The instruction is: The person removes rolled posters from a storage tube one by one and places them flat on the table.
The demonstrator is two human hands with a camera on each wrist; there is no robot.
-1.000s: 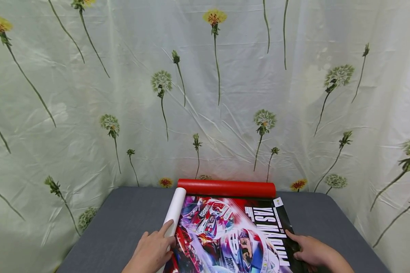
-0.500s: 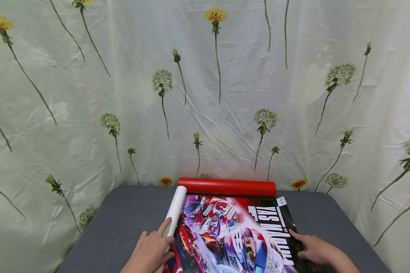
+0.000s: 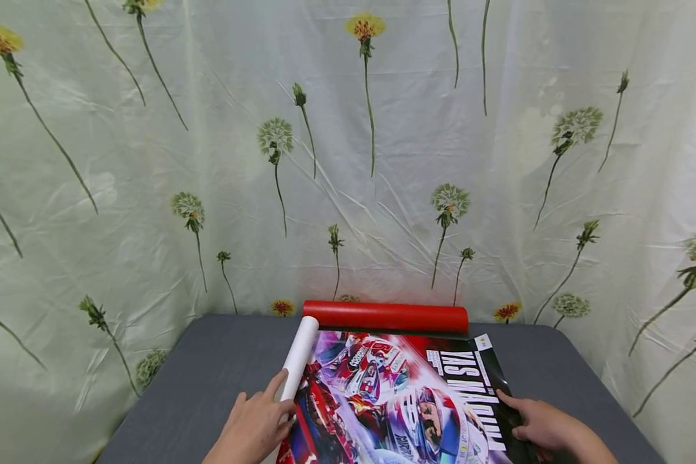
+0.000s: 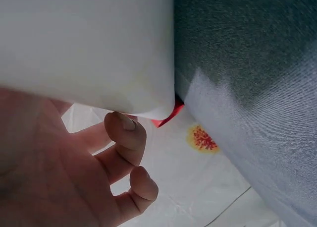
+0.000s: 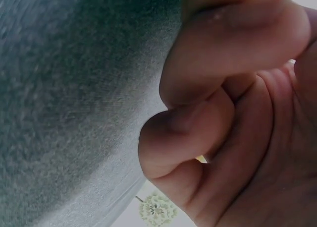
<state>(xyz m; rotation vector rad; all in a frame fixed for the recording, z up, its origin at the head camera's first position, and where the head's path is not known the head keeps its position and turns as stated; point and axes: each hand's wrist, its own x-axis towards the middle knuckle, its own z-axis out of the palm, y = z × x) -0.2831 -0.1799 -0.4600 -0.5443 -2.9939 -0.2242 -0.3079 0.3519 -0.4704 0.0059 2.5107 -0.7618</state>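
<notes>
A glossy poster (image 3: 377,399) with racing drivers, helmets and white lettering lies partly unrolled on the grey table. Its left side remains a white roll (image 3: 301,354). My left hand (image 3: 252,419) holds that roll from the left, its index finger along it. In the left wrist view, the roll (image 4: 84,43) hides the thumb, and the other fingers (image 4: 126,142) curl beneath it. At the poster's black right edge, my right hand (image 3: 542,425) pinches with the thumb on top. The right wrist view shows its remaining fingers (image 5: 198,123) curled close over the table; the poster is hidden there.
A red tube (image 3: 385,317) lies across the back of the table (image 3: 220,361), close behind the poster's far edge. Behind the table hangs a pale curtain (image 3: 226,148) printed with dandelions.
My right hand has drawn the poster's edge slightly to the right, and the printed picture has shifted right with it. More print shows beside the roll. My left hand has barely moved.
</notes>
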